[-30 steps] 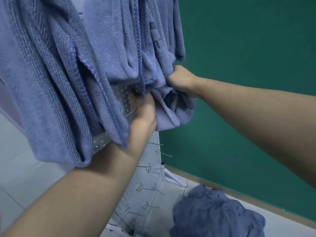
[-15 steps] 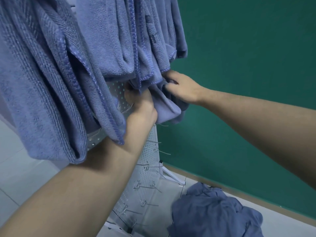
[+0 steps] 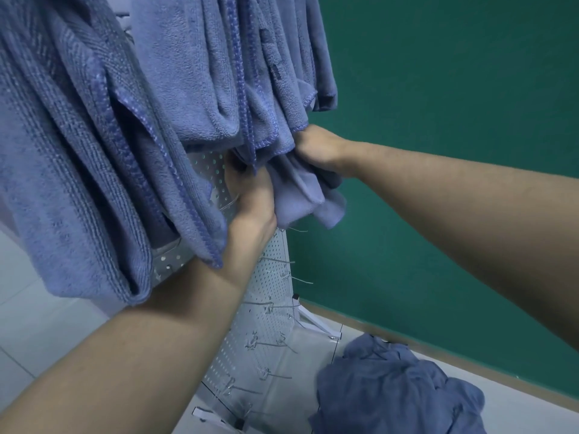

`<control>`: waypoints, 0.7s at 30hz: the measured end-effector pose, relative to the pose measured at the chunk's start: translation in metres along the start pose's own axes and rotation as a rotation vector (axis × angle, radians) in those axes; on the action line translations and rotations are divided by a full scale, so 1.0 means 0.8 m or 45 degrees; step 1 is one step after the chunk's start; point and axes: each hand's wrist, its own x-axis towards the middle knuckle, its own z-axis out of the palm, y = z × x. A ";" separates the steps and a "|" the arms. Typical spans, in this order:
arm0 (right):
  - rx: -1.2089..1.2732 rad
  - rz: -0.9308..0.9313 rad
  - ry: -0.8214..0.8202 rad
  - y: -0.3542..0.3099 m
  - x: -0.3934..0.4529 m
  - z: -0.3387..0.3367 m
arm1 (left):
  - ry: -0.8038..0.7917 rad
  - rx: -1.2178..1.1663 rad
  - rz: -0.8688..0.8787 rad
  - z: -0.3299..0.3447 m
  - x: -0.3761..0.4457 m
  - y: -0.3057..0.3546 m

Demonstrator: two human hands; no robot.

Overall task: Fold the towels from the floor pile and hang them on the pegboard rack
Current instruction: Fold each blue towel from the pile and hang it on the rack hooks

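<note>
A folded blue towel (image 3: pixel 300 195) hangs bunched against the white pegboard rack (image 3: pixel 269 333), just under several blue towels that hang from higher pegs (image 3: pixel 194 89). My left hand (image 3: pixel 250 189) grips the towel's left side close to the board; its fingertips are hidden behind cloth. My right hand (image 3: pixel 316 148) grips the towel's upper right part, fingers buried in the fabric. A crumpled pile of blue towels (image 3: pixel 394 389) lies on the floor at the lower right.
Bare metal pegs (image 3: pixel 282 343) stick out of the lower pegboard. A green wall (image 3: pixel 454 120) stands close behind the rack on the right. A large hung towel (image 3: pixel 69 158) fills the left, over my left forearm. Pale floor tiles (image 3: pixel 37 327) lie below.
My right hand shifted slightly up and curled into the towel's top. The towel's lower folds now hang a bit further right. My left hand stays at the board.
</note>
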 end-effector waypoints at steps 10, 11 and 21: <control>0.162 -0.017 -0.090 0.014 -0.014 0.024 | 0.325 0.426 0.551 -0.003 -0.010 -0.030; 0.270 0.022 -0.072 0.018 -0.017 0.028 | 0.330 0.454 0.607 -0.006 -0.008 -0.038; 0.561 0.012 -0.120 0.032 -0.026 0.050 | 0.305 0.744 0.904 -0.033 -0.002 -0.067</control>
